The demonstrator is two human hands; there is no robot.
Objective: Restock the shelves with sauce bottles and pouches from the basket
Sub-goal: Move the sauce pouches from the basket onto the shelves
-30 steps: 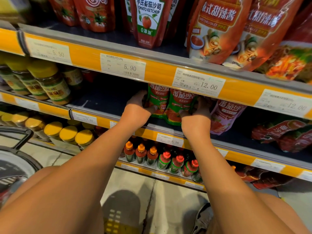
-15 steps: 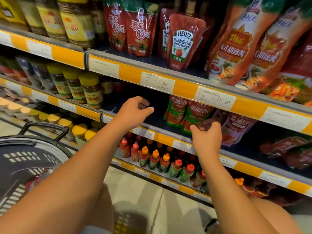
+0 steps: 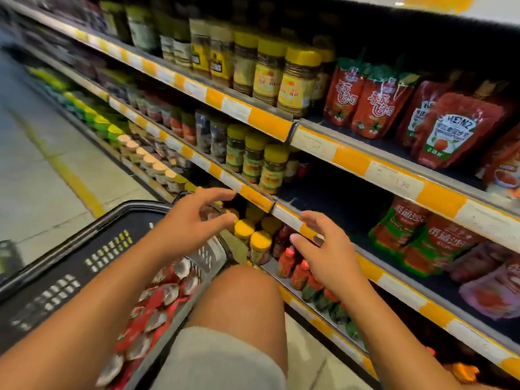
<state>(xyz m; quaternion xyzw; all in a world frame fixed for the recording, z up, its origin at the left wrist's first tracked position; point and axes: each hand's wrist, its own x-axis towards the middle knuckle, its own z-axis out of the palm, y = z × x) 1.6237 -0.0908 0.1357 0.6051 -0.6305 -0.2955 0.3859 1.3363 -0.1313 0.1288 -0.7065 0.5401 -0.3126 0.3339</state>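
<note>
A black basket point(image 3: 84, 249) holds red-and-silver pouches point(image 3: 157, 305), the shelf edge point(image 3: 351, 161) is striped orange and white, jars point(image 3: 274, 161) have yellow lids, and shelved pouches point(image 3: 405, 237) are red with green.

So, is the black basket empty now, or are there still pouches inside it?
Not empty. The black basket holds a pile of red pouches along its right side. Both hands, left hand and right hand, hold nothing.

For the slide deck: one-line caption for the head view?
Both hands empty, left hand and right hand open between shelf and black basket of red pouches.
</note>
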